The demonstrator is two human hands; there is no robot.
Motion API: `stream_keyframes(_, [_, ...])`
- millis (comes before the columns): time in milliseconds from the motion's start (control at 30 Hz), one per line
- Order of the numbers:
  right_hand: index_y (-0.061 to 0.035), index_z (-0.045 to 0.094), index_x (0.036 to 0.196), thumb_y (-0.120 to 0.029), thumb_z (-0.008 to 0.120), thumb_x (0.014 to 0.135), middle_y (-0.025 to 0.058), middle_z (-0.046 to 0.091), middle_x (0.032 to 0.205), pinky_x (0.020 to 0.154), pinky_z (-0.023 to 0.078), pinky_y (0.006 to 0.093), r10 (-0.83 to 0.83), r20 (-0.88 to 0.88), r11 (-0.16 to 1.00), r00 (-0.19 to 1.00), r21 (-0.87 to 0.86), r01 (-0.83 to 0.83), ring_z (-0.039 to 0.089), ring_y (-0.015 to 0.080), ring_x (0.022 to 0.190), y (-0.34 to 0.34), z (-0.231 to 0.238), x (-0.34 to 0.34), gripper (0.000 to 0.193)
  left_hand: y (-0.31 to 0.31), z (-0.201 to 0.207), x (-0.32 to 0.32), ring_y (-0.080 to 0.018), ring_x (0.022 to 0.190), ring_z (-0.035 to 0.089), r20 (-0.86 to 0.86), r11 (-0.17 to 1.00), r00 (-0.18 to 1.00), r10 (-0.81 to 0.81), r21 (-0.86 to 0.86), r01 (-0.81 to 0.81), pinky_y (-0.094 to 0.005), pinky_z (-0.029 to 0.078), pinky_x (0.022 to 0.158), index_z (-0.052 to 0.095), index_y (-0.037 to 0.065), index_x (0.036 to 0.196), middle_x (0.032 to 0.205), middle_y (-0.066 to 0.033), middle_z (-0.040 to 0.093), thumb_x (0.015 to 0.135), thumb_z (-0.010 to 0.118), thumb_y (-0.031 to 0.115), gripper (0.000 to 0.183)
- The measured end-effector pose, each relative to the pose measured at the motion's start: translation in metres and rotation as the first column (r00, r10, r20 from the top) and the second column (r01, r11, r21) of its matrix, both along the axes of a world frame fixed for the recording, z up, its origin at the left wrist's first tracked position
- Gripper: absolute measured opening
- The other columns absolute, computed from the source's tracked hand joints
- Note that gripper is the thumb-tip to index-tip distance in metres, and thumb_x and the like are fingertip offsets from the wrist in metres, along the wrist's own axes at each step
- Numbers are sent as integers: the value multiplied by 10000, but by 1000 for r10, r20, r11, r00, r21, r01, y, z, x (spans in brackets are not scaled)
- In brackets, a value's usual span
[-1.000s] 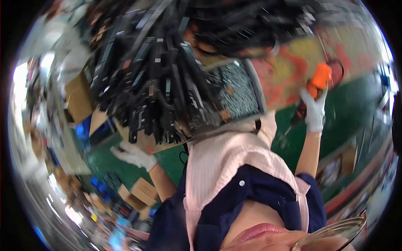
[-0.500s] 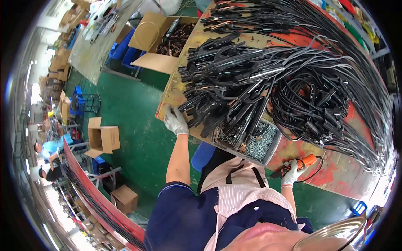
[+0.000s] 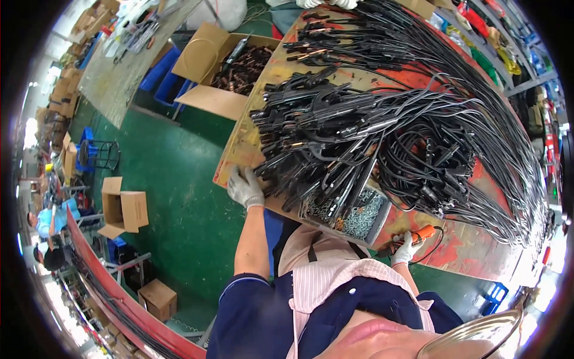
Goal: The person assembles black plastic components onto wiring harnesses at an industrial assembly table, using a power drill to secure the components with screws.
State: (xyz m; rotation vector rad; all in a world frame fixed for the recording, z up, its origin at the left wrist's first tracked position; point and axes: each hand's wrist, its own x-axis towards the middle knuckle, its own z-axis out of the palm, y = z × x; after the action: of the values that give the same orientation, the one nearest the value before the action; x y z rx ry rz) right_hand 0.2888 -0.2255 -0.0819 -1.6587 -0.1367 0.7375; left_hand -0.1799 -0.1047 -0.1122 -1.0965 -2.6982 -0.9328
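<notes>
My left hand point(image 3: 245, 188), in a pale work glove, rests at the table's left corner with its fingers apart. Its fingertips are beside the ends of a large heap of black welding-clamp handles point(image 3: 323, 128) with cables; whether they touch one is hard to make out. In my gloved right hand point(image 3: 406, 248) is an orange and black electric screwdriver point(image 3: 424, 232), held low by the near table edge. Between the hands, a grey tray point(image 3: 381, 222) of silvery screws point(image 3: 360, 220) sits at that edge, partly covered by handles.
Coiled black cables point(image 3: 397, 170) lie right of the heap, and more cabled handles point(image 3: 335, 39) lie at the far side. Another person's gloved hands point(image 3: 327, 3) show at the top edge. An open carton point(image 3: 209, 100) of copper-coloured parts stands beyond the table's left edge.
The whole view has shifted slightly, so the table sits a little further left. Another person's gloved hands have come into view at the top. My right hand keeps the screwdriver.
</notes>
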Motion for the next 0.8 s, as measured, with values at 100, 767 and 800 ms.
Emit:
stream_keyframes(100, [-137, 192, 1425, -47, 611, 858, 84, 539, 754, 507, 543, 356, 11, -36, 1000, 999, 28, -10, 556, 186, 528, -2, 4, -2, 712, -1, 3, 2, -388, 1048, 577, 3, 1000, 1000, -12, -5, 12, -482, 414, 947, 607, 24, 1187, 1099, -216, 642, 882, 592, 390, 477])
stream_keyframes(767, [-110, 295, 1383, -66, 656, 823, 76, 576, 718, 459, 492, 319, -48, 150, 968, 988, -237, 83, 570, 170, 500, 6, 17, -19, 668, -7, 18, -1, -363, 1102, 535, 88, 971, 985, -145, -177, 159, -479, 380, 969, 598, 92, 1173, 1129, -179, 615, 915, 547, 353, 371])
stream_keyframes(800, [-113, 294, 1405, -60, 658, 812, 73, 580, 730, 445, 479, 323, -91, 254, 945, 963, -282, 164, 586, 174, 523, -2, 11, -19, 698, -13, 13, -4, -370, 1090, 536, 80, 970, 982, -174, -156, 184, -483, 383, 967, 597, 88, 1174, 1126, -185, 615, 904, 561, 358, 383])
